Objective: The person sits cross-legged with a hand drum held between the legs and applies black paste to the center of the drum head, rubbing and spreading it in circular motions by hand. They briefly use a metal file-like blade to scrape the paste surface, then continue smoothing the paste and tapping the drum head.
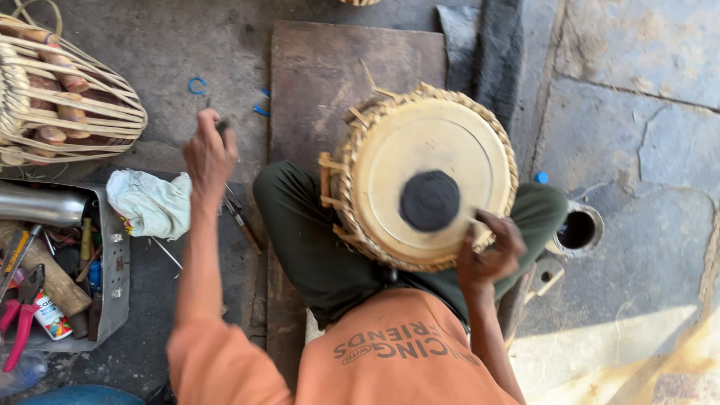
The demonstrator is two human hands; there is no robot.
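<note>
While left hand point(210, 154) reaches out, fisted on dark tool point(223, 126) | right hand point(489, 259) grips drum point(427, 176) rim

A crumpled white cloth point(150, 202) lies on the concrete floor point(165, 52), just below and left of the left fingers. Further left sits a grey metal tray point(112, 277) of tools, with red-handled pliers point(22, 319) and a shiny metal cylinder point(41, 204). Above it, a second drum point(64, 101) laced with pale straps lies on its side. A blue ring point(196, 85) lies just above the left fingers. Right of the right fingers stands a small metal cup point(579, 229), beside a blue cap point(541, 178).
</note>
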